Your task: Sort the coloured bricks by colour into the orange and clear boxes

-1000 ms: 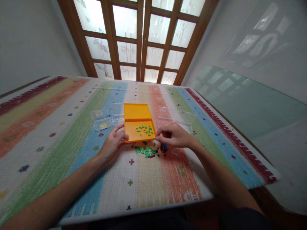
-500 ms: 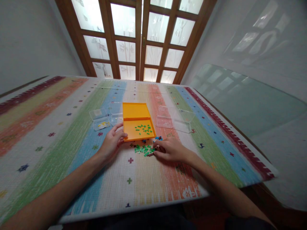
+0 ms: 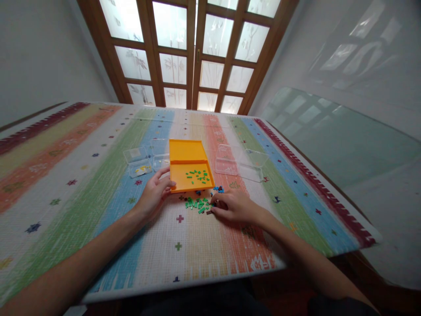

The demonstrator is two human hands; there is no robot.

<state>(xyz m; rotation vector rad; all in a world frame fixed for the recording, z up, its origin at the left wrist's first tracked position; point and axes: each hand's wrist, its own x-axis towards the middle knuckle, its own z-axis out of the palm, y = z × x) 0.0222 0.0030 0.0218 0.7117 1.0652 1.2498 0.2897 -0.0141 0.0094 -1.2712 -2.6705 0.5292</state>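
Observation:
An orange box [image 3: 180,179] lies unfolded on the table, its lid tilted back, with several small green bricks [image 3: 198,177] inside its near half. My left hand [image 3: 157,189] grips the box at its near left corner, thumb over the rim. Just below the box is a loose pile of green bricks [image 3: 194,203], and some blue bricks [image 3: 218,189] lie by its near right corner. At the right side of the pile, my right hand [image 3: 235,205] has its fingers closed among the pieces. What those fingertips hold, if anything, is too small to make out. A dark brown piece [image 3: 209,212] lies beside them.
Left of the orange box stand clear plastic boxes, one with yellow and white pieces [image 3: 143,169]. Two more open clear boxes [image 3: 226,166] stand to its right. A striped cloth [image 3: 158,250] covers the table, whose near edge [image 3: 184,284] runs below my forearms.
My right hand stays at the pile, its fingers shifting slightly among the pieces. The view has moved a little; the left hand and orange box hold their places.

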